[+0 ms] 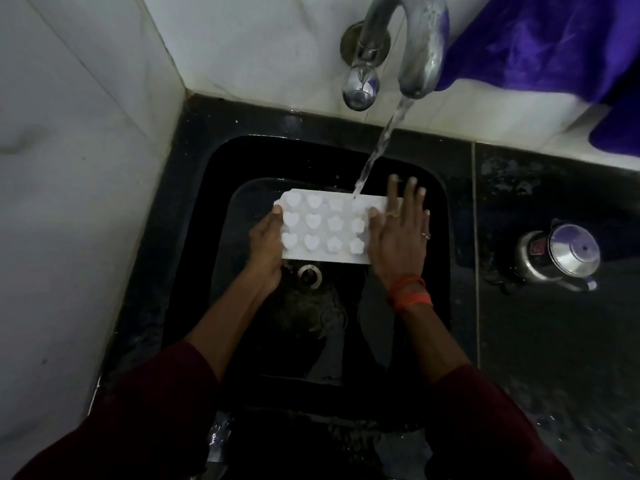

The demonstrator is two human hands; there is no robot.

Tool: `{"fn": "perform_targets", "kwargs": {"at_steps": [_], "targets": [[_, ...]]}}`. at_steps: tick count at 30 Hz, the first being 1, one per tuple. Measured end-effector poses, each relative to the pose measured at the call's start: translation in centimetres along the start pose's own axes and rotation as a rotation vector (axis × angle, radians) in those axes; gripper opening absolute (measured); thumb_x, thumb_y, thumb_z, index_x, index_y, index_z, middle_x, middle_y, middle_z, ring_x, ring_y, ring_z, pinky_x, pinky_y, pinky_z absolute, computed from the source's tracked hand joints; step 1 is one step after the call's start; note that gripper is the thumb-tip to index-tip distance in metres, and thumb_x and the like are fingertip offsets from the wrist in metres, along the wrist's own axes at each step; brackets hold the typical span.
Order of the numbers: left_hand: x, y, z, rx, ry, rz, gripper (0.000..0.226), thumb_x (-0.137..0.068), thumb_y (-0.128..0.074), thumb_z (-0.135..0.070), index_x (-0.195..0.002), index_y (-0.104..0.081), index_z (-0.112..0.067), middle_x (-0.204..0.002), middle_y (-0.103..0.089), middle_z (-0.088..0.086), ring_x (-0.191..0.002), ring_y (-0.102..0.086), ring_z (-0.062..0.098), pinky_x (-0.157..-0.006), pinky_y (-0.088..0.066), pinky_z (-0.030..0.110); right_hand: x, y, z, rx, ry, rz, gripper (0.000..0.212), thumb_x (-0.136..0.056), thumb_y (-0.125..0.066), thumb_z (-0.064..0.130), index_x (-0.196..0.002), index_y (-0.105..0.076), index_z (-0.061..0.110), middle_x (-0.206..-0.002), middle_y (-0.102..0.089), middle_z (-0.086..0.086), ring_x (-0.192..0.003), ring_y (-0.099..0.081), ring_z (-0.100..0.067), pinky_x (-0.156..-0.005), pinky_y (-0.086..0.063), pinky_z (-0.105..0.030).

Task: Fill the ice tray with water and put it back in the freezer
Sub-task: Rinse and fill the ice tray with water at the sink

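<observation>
Two hands hold a white plastic ice tray with heart and flower cups [325, 230] over the black sink [207, 271]. Its long side runs left to right, cups facing up, and the far right corner sits a bit higher. Water [381, 143] from the curved metal tap [419, 46] lands on that far right part. My left hand [266, 244] grips the left short end, thumb on top. My right hand [398, 244] lies palm down over the right end, fingers straight and spread, thumb on the tray.
</observation>
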State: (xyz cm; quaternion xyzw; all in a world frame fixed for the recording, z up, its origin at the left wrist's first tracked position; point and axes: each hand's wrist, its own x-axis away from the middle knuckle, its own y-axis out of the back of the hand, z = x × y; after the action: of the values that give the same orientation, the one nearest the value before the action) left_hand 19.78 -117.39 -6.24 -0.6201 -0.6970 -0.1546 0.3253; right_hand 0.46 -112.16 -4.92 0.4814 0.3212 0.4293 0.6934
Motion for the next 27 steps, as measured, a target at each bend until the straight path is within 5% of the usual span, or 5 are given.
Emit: {"fn": "perform_targets", "kwargs": {"at_steps": [3, 8, 15, 21, 27], "targets": [[0.4, 0.3, 0.0, 0.006, -0.017, -0.03, 0.031, -0.107, -0.054, -0.037, -0.122, -0.071, -0.016, -0.106, -0.077, -0.001, -0.095, -0.073, 0.017, -0.069, -0.061, 0.026, 1.1, -1.5, 3.4, 0.213, 0.172, 0.123, 0.065, -0.102, -0.013, 0.054, -0.159, -0.006, 0.023, -0.166, 0.001, -0.011, -0.154, 0.002, -0.029, -0.122, 0.001, -0.054], [0.9, 0.1, 0.5, -0.033, 0.011, 0.033, 0.026, -0.105, -0.057, -0.036, -0.111, -0.076, -0.02, -0.097, -0.081, -0.001, -0.088, -0.078, 0.013, -0.065, -0.06, 0.024, 3.0, -3.4, 8.9, 0.171, 0.433, 0.137, 0.057, -0.103, -0.015, 0.046, -0.158, -0.012, 0.033, -0.166, -0.01, -0.008, -0.154, -0.008, -0.025, -0.121, -0.007, -0.057], [0.7, 1.0, 0.3, 0.0, -0.03, 0.011, 0.021, -0.106, -0.056, -0.031, -0.106, -0.075, -0.022, -0.093, -0.081, -0.005, -0.082, -0.077, 0.007, -0.066, -0.063, 0.026, 1.4, -3.4, 7.5, 0.219, 0.483, 0.162, 0.055, -0.104, -0.018, 0.053, -0.157, -0.01, 0.04, -0.167, -0.008, -0.005, -0.154, -0.006, -0.024, -0.121, -0.011, -0.054], [-0.2, 3.1, -1.0, 0.066, -0.01, -0.097, 0.02, -0.104, -0.059, -0.034, -0.1, -0.075, -0.022, -0.085, -0.08, -0.007, -0.076, -0.075, 0.011, -0.059, -0.06, 0.024, -1.5, -2.4, 2.2, 0.188, 0.229, 0.172, 0.061, -0.101, -0.022, 0.056, -0.158, -0.014, 0.034, -0.166, -0.011, -0.009, -0.154, -0.006, -0.027, -0.123, -0.004, -0.054], [-0.5, 5.0, -1.9, 0.011, -0.069, -0.134, 0.026, -0.106, -0.057, -0.035, -0.117, -0.072, -0.017, -0.117, -0.075, 0.009, -0.105, -0.072, 0.026, -0.086, -0.062, 0.037, -4.5, -1.4, -1.5, -0.05, -0.054, 0.249, 0.058, -0.103, -0.037, 0.049, -0.154, -0.033, 0.022, -0.163, -0.022, -0.012, -0.152, -0.016, -0.026, -0.123, -0.01, -0.049]]}}
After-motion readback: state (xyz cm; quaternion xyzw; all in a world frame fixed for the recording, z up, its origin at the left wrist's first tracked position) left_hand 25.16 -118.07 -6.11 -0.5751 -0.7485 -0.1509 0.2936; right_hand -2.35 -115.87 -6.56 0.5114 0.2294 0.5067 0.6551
